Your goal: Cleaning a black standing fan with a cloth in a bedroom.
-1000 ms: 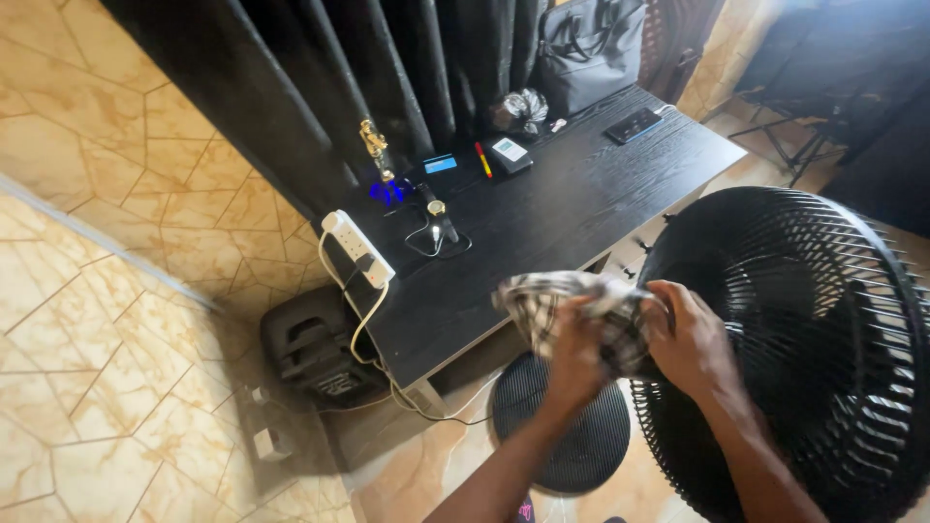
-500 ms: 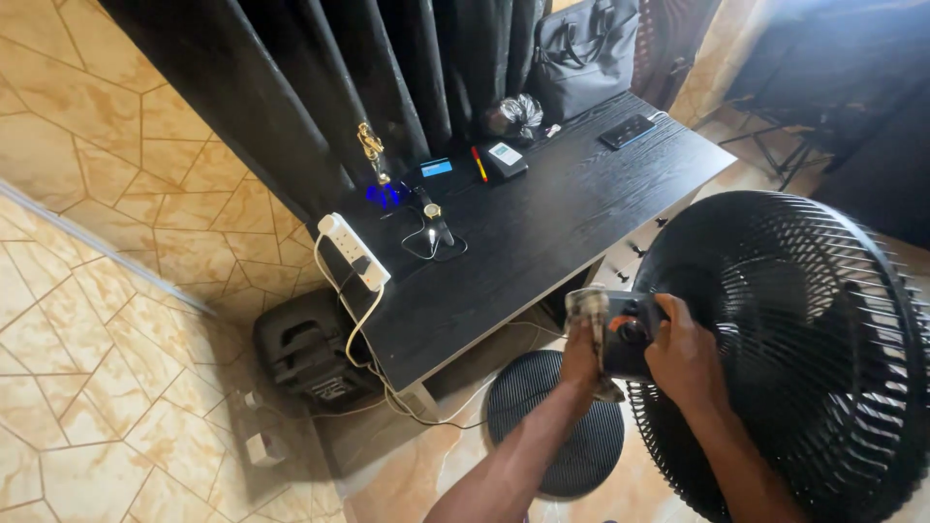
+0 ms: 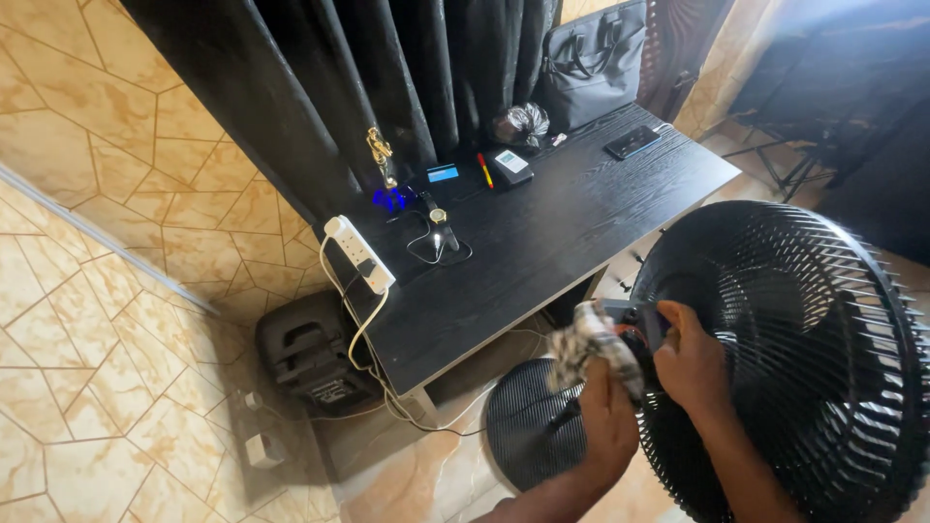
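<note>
A big black standing fan (image 3: 794, 358) fills the right side, its grille facing away and its motor housing (image 3: 641, 324) toward me. My left hand (image 3: 608, 418) grips a checked cloth (image 3: 591, 346) and presses it against that housing. My right hand (image 3: 690, 366) holds the housing from the right, thumb over its top. The fan's round black base (image 3: 528, 436) rests on the floor below my left forearm.
A black desk (image 3: 572, 228) stands behind the fan with a white power strip (image 3: 357, 253), a watch on a cable (image 3: 438, 221), a pen, small devices and a phone (image 3: 632, 141). A grey bag (image 3: 593, 60) leans on dark curtains. A black speaker (image 3: 312, 352) sits underneath.
The cloth was spread wide between both hands, then bunched up. Now my left hand has slid lower with it against the motor housing, while my right hand stays on the housing.
</note>
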